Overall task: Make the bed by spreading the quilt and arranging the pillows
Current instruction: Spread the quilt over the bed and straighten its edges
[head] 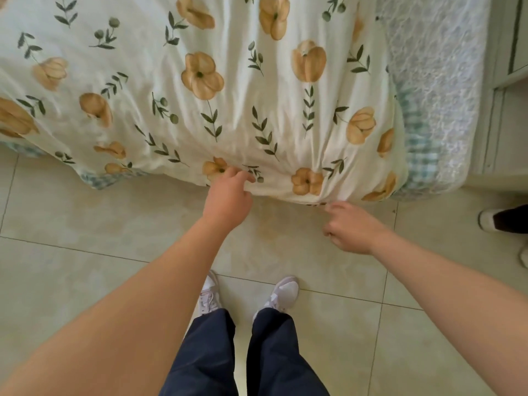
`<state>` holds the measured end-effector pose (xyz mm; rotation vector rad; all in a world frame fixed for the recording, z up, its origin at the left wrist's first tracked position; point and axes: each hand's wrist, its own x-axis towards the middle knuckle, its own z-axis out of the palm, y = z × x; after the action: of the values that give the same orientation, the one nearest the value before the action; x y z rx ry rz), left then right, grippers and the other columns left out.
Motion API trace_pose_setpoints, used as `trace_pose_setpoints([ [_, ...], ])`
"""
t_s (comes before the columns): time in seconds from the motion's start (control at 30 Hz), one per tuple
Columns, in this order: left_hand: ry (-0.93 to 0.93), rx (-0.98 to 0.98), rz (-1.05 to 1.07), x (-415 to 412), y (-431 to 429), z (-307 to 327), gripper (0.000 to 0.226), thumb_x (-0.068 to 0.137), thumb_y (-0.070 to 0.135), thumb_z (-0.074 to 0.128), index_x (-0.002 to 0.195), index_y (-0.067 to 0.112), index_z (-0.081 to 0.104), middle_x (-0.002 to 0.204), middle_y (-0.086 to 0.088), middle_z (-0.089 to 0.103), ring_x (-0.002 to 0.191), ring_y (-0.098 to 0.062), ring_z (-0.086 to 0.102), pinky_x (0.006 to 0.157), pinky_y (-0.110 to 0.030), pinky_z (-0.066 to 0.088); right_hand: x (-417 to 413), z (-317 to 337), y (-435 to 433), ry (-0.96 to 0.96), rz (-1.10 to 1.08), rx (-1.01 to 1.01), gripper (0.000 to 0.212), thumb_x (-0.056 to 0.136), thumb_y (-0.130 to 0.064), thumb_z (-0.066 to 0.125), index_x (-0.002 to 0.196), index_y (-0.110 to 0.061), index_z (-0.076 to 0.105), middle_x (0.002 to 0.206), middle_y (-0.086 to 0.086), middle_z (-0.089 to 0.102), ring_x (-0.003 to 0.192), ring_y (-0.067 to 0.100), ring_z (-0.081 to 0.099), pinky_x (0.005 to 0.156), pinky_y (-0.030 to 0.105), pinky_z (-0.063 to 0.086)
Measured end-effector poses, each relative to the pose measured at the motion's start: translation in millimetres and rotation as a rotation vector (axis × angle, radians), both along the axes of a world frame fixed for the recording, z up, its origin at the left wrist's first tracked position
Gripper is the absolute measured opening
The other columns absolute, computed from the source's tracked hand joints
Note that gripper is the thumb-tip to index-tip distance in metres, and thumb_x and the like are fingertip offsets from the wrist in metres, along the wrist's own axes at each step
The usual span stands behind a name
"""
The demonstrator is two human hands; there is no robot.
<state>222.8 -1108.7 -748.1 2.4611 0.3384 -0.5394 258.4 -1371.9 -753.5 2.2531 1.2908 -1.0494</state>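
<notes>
Floral quilt (200, 95) lying spread over bed (437, 81), hem hanging at near edge, left hand (227, 195) gripping hem, right hand (351, 227) curling at hem, grip unclear, hands apart, shoes (283, 290) standing on floor (85, 224).

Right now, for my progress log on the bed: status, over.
Left hand grips quilt at near edge. Right hand at hem, grip unclear. Quilt spread, wrinkled, hanging over bedside. Someone's shoe at far right.

glossy beige tiled floor (85, 224), pale cabinet (508, 115) at the right edge
</notes>
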Motion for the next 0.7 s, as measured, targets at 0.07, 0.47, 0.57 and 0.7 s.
trace_pose_setpoints([
  [0.07,-0.031,-0.030,0.012,8,-16,8,0.035,0.088,0.005,0.051,0.121,0.014,0.059,0.133,-0.004,0.049,0.120,-0.025,0.047,0.098,-0.033,0.039,1,8,-4,-0.031,-0.176,0.210,0.030,0.091,-0.019,0.046,0.107,-0.019,0.071,0.106,0.004,0.070,0.106,0.024,0.059,0.097,0.036,0.042],
  [0.47,-0.110,-0.149,-0.128,81,-117,72,0.036,0.090,0.010,0.049,0.123,0.022,0.057,0.136,0.002,0.051,0.124,-0.021,0.045,0.094,-0.036,0.043,150,72,-15,-0.201,-0.831,0.496,0.020,0.094,-0.018,0.049,0.110,-0.014,0.060,0.123,0.003,0.050,0.111,0.021,0.049,0.089,0.036,0.046],
  [0.57,-0.109,-0.125,-0.162,102,-128,72,0.036,0.090,0.012,0.049,0.122,0.024,0.057,0.134,0.003,0.051,0.119,-0.022,0.047,0.093,-0.038,0.043,184,72,-19,-0.117,-0.977,0.451,0.020,0.092,-0.018,0.052,0.109,-0.013,0.061,0.129,0.004,0.044,0.115,0.022,0.049,0.087,0.031,0.041],
  [0.7,-0.081,-0.088,-0.153,146,-143,65,0.038,0.090,0.018,0.051,0.128,0.022,0.052,0.132,0.000,0.047,0.119,-0.025,0.046,0.091,-0.037,0.044,239,77,-14,0.000,-1.108,0.453,0.021,0.093,-0.021,0.051,0.110,-0.015,0.062,0.133,0.005,0.046,0.117,0.021,0.049,0.086,0.026,0.036],
])
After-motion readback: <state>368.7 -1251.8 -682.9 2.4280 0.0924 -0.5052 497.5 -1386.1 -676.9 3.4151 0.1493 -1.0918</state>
